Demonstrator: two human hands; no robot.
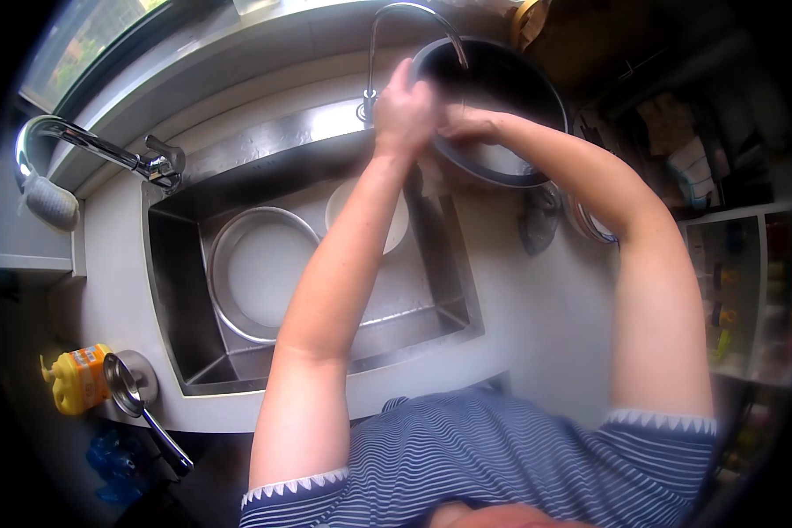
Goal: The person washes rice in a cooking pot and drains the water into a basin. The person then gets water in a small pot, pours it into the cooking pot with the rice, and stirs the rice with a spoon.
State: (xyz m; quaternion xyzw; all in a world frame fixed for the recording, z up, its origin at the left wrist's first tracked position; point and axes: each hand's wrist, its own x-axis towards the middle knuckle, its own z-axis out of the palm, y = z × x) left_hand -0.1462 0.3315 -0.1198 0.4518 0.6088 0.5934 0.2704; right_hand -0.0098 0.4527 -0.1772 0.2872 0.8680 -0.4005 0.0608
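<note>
I'm likely working inside the big pot (532,84) at one o'clock. My left hand (405,113) is closing round its rim; my right hand (466,124) is blurring, grip unclear. Next is probably needing steady holding.

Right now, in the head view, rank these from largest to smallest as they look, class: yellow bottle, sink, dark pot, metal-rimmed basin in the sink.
1. Sink
2. Dark pot
3. Metal-rimmed basin, partly hidden by an arm
4. Yellow bottle
</note>
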